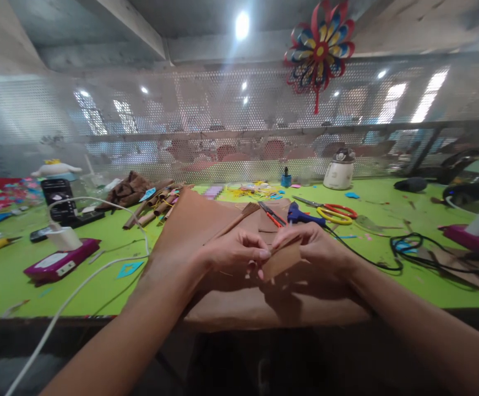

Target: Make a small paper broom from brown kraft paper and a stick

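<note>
Between my two hands is a small piece of brown paper (283, 260), held up above a large brown paper sheet (218, 313) that hangs over the table's front edge. My left hand (237, 250) pinches the piece's left end between thumb and fingers. On the other side, my right hand (305, 245) grips its upper right part, with the fingers bent over it. Just beyond my hands lie a blue glue gun (301, 215), a red-handled cutter (271, 213) and a folded brown paper strip (233, 221).
Scissors (330, 210) with red and yellow handles lie behind the glue gun. Black cable (404, 245) coils at right, near a purple power strip (466, 234). At left, a white cord (99, 269) runs from another purple power strip (68, 261). Rolled paper tubes (161, 203) lie back left.
</note>
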{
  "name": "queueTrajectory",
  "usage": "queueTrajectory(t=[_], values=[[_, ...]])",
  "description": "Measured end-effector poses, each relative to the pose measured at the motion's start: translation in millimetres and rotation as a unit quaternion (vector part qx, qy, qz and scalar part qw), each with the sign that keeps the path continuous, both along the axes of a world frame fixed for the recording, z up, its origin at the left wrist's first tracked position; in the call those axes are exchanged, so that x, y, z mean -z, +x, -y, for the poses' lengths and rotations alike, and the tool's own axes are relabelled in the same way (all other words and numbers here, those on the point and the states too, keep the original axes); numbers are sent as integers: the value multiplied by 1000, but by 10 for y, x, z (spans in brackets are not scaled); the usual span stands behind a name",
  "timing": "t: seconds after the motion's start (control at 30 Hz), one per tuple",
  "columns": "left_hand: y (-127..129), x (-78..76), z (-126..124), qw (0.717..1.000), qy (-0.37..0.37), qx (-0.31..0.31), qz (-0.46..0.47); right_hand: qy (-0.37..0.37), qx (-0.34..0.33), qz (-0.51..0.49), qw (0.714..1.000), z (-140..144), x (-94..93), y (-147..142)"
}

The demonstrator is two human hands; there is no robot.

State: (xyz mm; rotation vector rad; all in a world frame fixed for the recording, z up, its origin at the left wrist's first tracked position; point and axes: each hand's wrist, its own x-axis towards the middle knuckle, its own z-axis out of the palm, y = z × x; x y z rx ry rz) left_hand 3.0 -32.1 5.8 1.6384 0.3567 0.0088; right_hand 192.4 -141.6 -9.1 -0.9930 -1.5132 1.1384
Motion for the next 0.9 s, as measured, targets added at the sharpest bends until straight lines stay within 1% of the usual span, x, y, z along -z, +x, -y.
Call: queueTrajectory(t=[0.07,0.13,0.17,0.23,0.3,0.37,0.4,0.47,0.53,0.63,0.7,0.77,0.9], values=[[24,47,43,1000,-21,9,7,30,-10,7,999,8,-2,-18],[36,72,65,999,-30,8,15,31,-8,6,999,11,8,-33],[37,73,64,999,-29,2,17,25,3,8,1000,10,15,-37],[30,53,34,999,-2,-38,24,9,30,38,999,-1,25,-32],[19,16,-16,993,56,-94,37,3,27,120,992,-26,31,-17],[11,-8,-63,983,134,-115,43,26,8,228,973,-66,37,-3],[10,-10,-81,978,176,-105,39,49,6,272,961,-91,45,-2],[13,12,-104,963,263,-62,20,96,14,329,939,-141,75,-15],[19,55,-116,940,341,-28,2,131,28,353,926,-186,122,-48],[22,110,-120,902,431,-12,-12,164,37,385,907,-227,197,-108],[19,122,-112,878,478,-5,-21,192,47,407,892,-237,230,-132],[17,118,-97,860,509,2,-28,225,55,421,877,-238,246,-139],[26,129,-86,843,537,7,-20,255,63,446,856,-225,255,-127]])
